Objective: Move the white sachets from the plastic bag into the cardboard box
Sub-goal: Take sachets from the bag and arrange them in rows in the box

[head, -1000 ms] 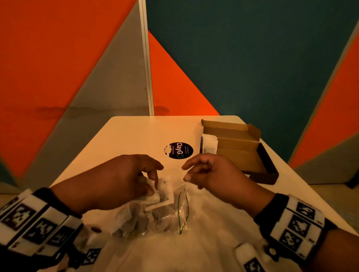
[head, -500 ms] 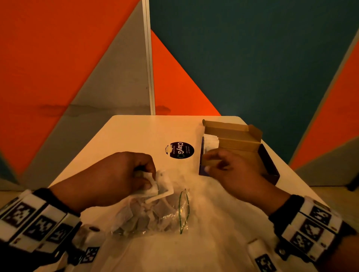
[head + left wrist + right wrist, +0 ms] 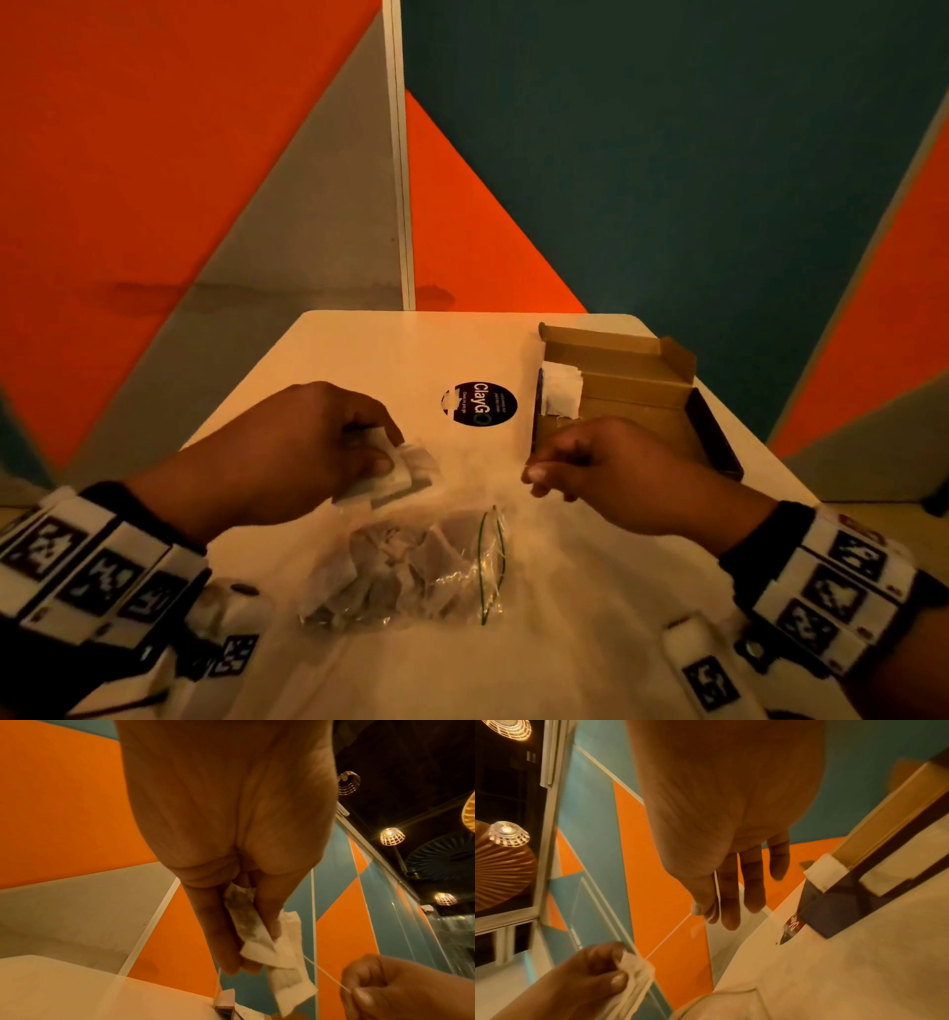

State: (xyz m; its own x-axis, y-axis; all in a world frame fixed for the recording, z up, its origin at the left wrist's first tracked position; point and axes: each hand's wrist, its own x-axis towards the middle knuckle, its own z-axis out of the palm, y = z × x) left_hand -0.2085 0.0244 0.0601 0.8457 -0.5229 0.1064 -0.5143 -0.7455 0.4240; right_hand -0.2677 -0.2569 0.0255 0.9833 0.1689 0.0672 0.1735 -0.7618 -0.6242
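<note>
At the left, the left hand hovers above the white table, its thumb and fingers curled round a small bunch of white sachets; one dangles below the others in the left wrist view. Just below that hand lies the clear plastic bag, crumpled on the table with more sachets inside and a green line along its open right edge. Beyond the bag, toward the middle of the table, sits a round black sticker with white lettering. To the right, the right hand floats between bag and box, thumb and forefinger pinched on a thin white thread that runs back to the sachets in the left hand; its other fingers hang fairly straight. Behind it stands the open cardboard box, flaps up, with a white sachet leaning at its left end. The right hand covers part of the box's near wall. Orange, grey and teal wall panels rise behind the table.
</note>
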